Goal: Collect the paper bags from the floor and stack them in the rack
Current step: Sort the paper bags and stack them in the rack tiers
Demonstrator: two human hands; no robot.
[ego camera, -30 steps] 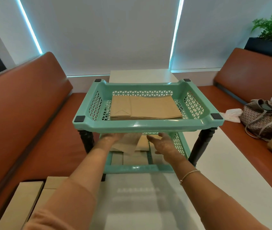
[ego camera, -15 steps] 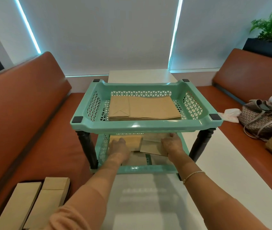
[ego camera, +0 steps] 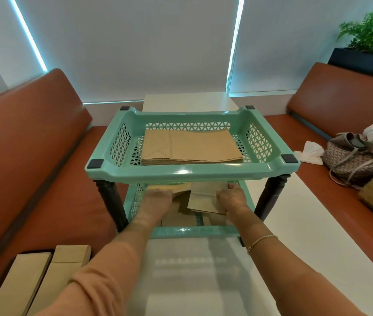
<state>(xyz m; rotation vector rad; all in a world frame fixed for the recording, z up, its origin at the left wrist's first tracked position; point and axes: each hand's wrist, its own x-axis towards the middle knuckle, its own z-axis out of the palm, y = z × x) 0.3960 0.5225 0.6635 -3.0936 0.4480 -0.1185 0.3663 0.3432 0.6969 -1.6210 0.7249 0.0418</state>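
Two tiers make up the green rack on the white table; one neat stack fills the top. Left hand presses flat, right hand grips skewed paper bags in the lower tier. Careless pushing could crumple them against the far wall.

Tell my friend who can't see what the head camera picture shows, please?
Two hands, left hand and right hand, reach into the lower tray of a mint green rack and hold brown paper bags there. A neat stack of bags lies in the top tray. The rack stands on a white table between red-brown benches.
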